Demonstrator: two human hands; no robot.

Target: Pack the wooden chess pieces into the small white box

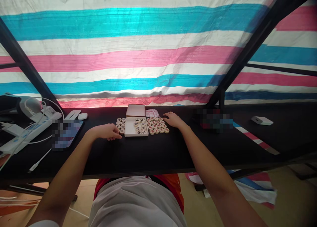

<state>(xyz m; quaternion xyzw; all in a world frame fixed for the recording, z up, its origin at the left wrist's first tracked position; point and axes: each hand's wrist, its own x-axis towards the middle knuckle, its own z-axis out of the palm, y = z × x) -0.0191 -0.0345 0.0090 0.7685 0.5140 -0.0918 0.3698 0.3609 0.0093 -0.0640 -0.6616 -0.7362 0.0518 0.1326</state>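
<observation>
Xiangqi pieces lie in two groups on the black table, on either side of a white box [129,129]. The left group [119,123] has black characters; the right group [156,125] has red ones. Several more black-marked pieces [140,125] are in the box, mostly toward its right side. My left hand [106,132] rests on the table beside the left group, fingers loosely bent and thumb apart, with nothing visible in it. At the back right corner of the red-marked group, my right hand [174,119] lies with fingers stretched out, touching or nearly touching the pieces.
Behind the box stands its lid [136,110], next to a folded checked sheet [152,113]. A phone [65,137], power strip [29,131], cables and a white earbud case [83,116] occupy the left. A white adapter [262,120] sits far right. Striped sheeting [138,61] hangs behind.
</observation>
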